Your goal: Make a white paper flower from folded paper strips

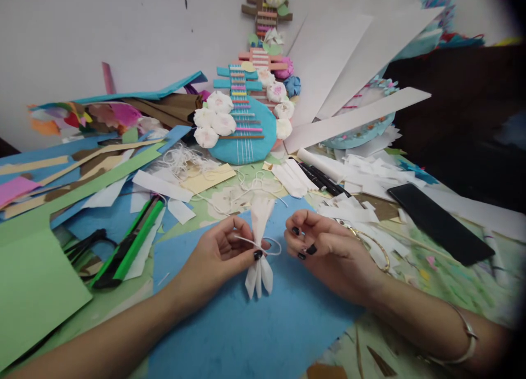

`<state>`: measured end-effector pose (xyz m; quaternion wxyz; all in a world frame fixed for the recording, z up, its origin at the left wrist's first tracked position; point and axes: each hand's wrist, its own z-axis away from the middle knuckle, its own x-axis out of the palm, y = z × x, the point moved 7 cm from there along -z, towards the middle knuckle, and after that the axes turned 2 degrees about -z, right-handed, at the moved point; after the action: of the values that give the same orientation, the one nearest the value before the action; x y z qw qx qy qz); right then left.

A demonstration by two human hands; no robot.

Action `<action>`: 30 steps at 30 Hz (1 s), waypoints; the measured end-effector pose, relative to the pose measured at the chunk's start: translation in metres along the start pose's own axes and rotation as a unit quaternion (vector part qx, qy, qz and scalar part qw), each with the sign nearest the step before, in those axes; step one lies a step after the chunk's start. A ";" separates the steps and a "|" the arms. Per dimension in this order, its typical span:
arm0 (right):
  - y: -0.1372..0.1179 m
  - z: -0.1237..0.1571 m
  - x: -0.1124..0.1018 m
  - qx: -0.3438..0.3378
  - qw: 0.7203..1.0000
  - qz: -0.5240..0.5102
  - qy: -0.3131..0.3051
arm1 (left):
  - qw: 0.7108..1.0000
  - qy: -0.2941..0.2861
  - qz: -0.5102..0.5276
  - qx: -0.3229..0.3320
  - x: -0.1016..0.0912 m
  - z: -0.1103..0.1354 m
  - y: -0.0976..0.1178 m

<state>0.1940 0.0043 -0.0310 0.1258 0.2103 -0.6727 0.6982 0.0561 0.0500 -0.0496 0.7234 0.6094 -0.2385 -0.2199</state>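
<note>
My left hand (230, 250) pinches a gathered bunch of white paper (261, 220) at its narrow waist. The bunch stands upright, fanning out above and splitting into pointed petals below my thumb. A loop of white string (276, 250) goes round the waist and sticks out toward the right. To the right of it, my right hand (324, 247) hovers apart from the paper, fingers curled and thumb near the index finger. Whether thin string sits between those fingertips I cannot make out. Beneath both hands lies a blue sheet (255, 335).
A green box cutter (127, 245) and black scissors (90, 247) lie at left. Paper guitars with white flowers (246, 127) lean on the wall. Black markers (318, 176), white scraps (365, 171) and a black phone (439, 223) are at right. Tangled string (184, 157) lies behind.
</note>
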 end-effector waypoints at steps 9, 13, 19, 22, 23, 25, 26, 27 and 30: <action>0.001 -0.001 -0.001 0.004 1.000 0.011 -0.005 | 1.000 0.004 0.000 -0.003 -0.001 0.000 0.000; 0.002 -0.001 0.002 0.014 1.000 0.014 -0.003 | 1.000 0.002 0.001 0.002 -0.002 -0.001 -0.002; 0.002 -0.001 0.004 0.015 1.000 0.021 -0.016 | 1.000 0.004 0.000 -0.003 -0.003 -0.001 -0.002; 0.002 -0.001 0.005 0.013 0.999 0.034 -0.024 | 1.000 0.004 0.000 -0.007 -0.003 -0.001 -0.002; 0.001 -0.001 0.005 0.012 0.999 0.040 -0.025 | 1.000 0.005 0.001 -0.007 -0.003 0.000 -0.003; 0.000 -0.001 0.005 0.008 0.998 0.051 -0.022 | 1.000 0.005 0.003 -0.006 -0.004 -0.001 -0.003; -0.001 -0.001 0.006 0.005 0.998 0.055 -0.020 | 1.000 0.006 0.004 -0.005 -0.004 -0.001 -0.003; -0.001 -0.001 0.006 0.003 0.998 0.059 -0.020 | 1.000 0.006 0.005 -0.004 -0.004 -0.001 -0.003; -0.003 -0.001 0.008 -0.005 0.997 0.074 -0.028 | 1.000 0.005 0.007 -0.001 -0.005 -0.001 -0.003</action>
<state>0.1876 0.0050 -0.0245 0.0557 0.1785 -0.6930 0.6963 0.0533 0.0533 -0.0535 0.7266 0.6083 -0.2389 -0.2122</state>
